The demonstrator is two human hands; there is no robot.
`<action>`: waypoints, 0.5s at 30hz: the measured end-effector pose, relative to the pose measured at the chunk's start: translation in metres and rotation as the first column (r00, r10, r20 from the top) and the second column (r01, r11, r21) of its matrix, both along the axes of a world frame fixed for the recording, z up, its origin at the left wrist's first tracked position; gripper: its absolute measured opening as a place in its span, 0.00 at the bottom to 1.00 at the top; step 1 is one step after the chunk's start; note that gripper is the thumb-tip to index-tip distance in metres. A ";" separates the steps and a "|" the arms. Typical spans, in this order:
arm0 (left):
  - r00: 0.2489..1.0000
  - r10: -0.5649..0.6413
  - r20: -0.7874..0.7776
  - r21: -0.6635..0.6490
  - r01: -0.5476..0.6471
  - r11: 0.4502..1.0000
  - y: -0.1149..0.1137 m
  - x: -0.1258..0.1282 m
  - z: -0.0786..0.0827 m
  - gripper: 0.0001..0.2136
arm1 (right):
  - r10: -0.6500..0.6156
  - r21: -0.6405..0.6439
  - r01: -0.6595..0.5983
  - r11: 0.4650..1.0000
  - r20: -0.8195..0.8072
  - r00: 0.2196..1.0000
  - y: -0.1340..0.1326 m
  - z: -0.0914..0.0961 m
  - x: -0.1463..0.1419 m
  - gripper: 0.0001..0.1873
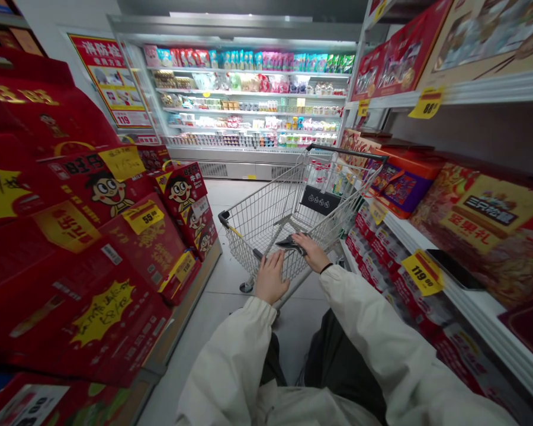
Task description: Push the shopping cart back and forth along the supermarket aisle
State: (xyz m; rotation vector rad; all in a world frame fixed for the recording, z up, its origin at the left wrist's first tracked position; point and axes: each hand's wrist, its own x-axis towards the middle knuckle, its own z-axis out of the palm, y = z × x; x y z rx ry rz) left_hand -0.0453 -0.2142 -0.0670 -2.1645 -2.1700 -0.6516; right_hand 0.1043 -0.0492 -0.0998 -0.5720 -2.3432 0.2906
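Observation:
A wire shopping cart [266,204] stands in front of me, its black handle bar at the far end. My left hand [272,279] is at the cart's near rim, fingers bent over it beside a black plastic corner piece [257,254]. Just to the right, my right hand [311,251] has its fingers curled over a small black object [288,242] at the same rim. What this black object is, I cannot make out. Both palms face down, so the undersides of the fingers are hidden. A black panel [320,201] with white round logos hangs inside the cart.
Stacked red milk gift boxes [106,189] rise close on the left. On the right, a white shelf [408,236] holds gift boxes, with a dark flat phone-like object [455,269] near its edge. A lit refrigerated display [249,158] spans the far end. Grey tiled floor [231,307] runs between.

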 end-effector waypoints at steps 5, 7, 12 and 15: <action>0.999 -0.042 0.023 -0.032 0.043 0.999 -0.003 -0.003 0.004 0.37 | -0.236 -0.055 0.233 0.971 -0.055 0.970 0.024 0.009 0.007 0.40; 0.999 -0.043 0.020 -0.033 0.044 0.999 -0.002 -0.002 0.004 0.36 | -0.250 -0.064 0.246 0.967 -0.062 0.966 0.016 0.005 0.000 0.40; 0.997 -0.072 0.032 0.003 0.072 0.997 0.001 -0.004 -0.002 0.37 | -0.088 -0.025 0.087 0.996 -0.048 0.995 -0.021 -0.009 -0.012 0.45; 0.989 -0.121 0.083 0.022 0.120 0.993 0.001 -0.022 -0.006 0.35 | -0.088 -0.034 0.087 0.996 -0.039 0.995 -0.018 -0.005 -0.005 0.46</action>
